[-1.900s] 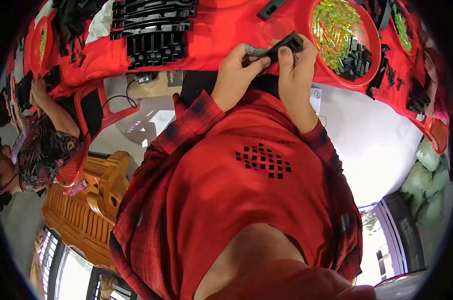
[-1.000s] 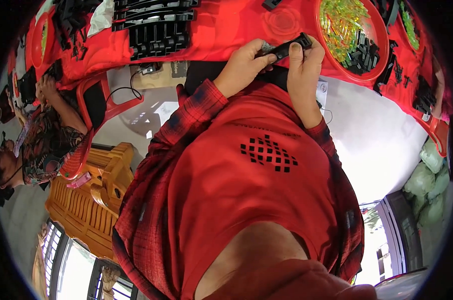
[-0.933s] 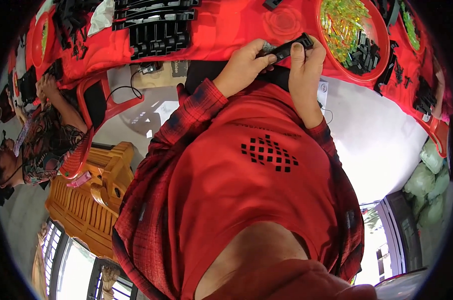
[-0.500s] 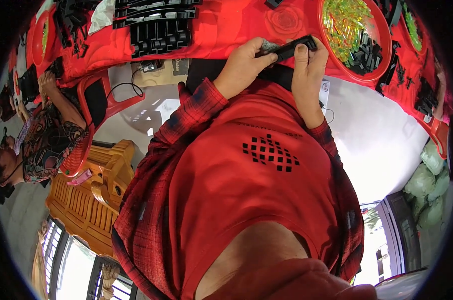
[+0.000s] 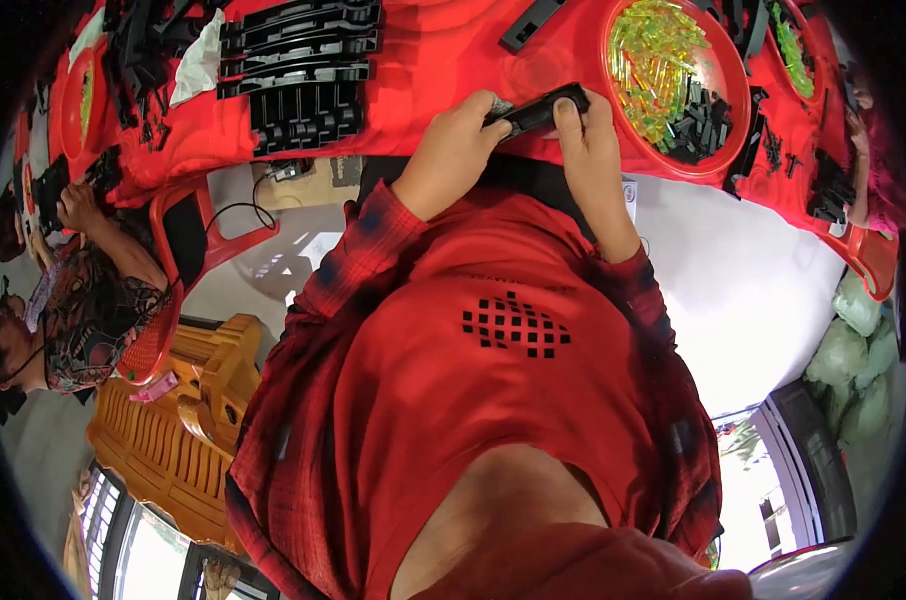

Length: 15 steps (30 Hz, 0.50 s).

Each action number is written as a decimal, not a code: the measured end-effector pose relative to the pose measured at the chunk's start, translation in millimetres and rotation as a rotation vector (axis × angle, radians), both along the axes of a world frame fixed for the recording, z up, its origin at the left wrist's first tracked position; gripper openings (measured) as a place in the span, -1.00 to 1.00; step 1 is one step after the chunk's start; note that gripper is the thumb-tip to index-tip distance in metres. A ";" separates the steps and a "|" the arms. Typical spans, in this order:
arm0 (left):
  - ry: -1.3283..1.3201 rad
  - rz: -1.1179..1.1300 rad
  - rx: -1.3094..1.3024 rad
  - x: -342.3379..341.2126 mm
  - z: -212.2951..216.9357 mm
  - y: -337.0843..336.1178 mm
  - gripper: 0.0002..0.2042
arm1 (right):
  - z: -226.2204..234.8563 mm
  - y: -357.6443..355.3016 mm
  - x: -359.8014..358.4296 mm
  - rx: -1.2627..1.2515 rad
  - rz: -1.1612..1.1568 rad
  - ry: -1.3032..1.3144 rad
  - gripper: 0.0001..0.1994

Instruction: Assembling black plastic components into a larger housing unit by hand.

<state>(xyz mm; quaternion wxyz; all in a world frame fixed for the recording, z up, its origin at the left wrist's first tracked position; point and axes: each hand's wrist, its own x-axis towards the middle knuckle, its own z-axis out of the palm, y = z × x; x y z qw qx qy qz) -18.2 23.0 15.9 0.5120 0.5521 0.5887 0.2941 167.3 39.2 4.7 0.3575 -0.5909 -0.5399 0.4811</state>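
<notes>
Left hand and right hand were closed on a black part, one per end. Red tray sat on tabletop, near right hand.

A slim black bar (boxy, straight) slants, held between the left hand and right hand.

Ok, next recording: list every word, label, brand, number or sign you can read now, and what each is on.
None can be read clearly.
Red shirt: small dark lettering, too foreshortened to read, above black squares.
Tan cardboard: dark printed patch, too blurred.
White box-like item: mark, too small.
Held black part: no lettering visible.
</notes>
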 end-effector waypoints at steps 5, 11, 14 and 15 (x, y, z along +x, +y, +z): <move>0.154 -0.008 0.119 -0.9 7.8 9.3 -0.84 | 8.6 40.5 43.2 0.160 -0.105 0.093 -0.75; 0.320 -0.028 0.377 16.2 1.7 14.4 -0.83 | 6.2 113.3 86.4 0.783 -0.024 -1.167 -0.72; 0.402 -0.001 0.433 18.7 -0.8 15.8 -0.82 | 1.5 117.8 86.9 0.881 0.044 -1.221 -0.66; 0.450 0.017 0.433 17.3 -0.5 14.2 -0.83 | 0.5 116.7 84.8 0.881 0.052 -1.214 -0.66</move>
